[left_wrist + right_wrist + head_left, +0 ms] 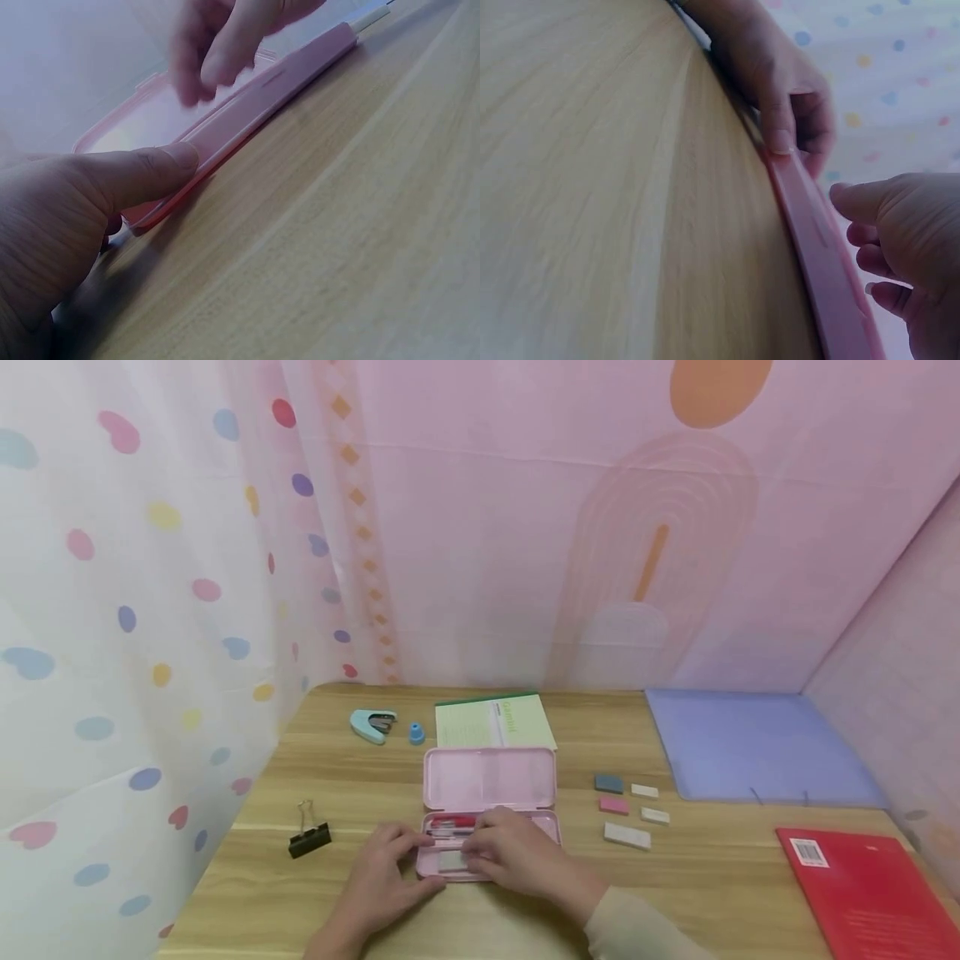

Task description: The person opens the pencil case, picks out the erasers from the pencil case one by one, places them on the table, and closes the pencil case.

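A pink pencil case lies on the table with its lid raised back. Red and dark pens lie in its rear part; a pale grey-white block, which looks like an eraser, lies in the front part. My left hand grips the case's left end, its thumb against the front wall. Over the middle of the case is my right hand, fingers bent loosely beside the pale block. Both wrist views show these fingertips above the rim, with nothing visible between them.
Several small blocks, including a blue one and a pink one, lie right of the case. A binder clip is at left. Behind stand a stapler, a blue cone-shaped piece and a notebook. Blue and red folders lie right.
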A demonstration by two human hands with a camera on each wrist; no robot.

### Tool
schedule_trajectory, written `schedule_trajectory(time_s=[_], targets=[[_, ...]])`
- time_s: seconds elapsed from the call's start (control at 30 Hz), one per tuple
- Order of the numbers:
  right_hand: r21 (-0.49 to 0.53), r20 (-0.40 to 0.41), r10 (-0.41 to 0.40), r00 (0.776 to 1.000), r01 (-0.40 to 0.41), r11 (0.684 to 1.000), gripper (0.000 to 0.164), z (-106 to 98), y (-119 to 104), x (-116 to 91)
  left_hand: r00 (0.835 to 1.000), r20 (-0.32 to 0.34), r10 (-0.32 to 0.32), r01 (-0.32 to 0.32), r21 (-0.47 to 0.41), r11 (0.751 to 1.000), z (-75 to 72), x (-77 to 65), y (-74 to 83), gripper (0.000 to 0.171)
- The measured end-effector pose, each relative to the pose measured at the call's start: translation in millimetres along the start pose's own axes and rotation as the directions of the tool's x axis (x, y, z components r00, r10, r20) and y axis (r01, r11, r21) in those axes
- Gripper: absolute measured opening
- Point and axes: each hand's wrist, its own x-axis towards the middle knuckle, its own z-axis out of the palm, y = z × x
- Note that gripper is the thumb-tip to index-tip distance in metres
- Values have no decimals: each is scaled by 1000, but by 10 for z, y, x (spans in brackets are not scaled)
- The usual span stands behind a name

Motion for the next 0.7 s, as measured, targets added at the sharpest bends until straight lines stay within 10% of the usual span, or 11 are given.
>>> schedule_trajectory(time_s=[0.4,0.7], targets=[[-74,117,-128,985,138,988,19,40,111,234,1000,14,-19,19,4,1000,5,10,0,50],[46,223,-87,971,79,996,25,-15,172,239,1000,4,-17,17,7,1000,11,-9,-3,51]])
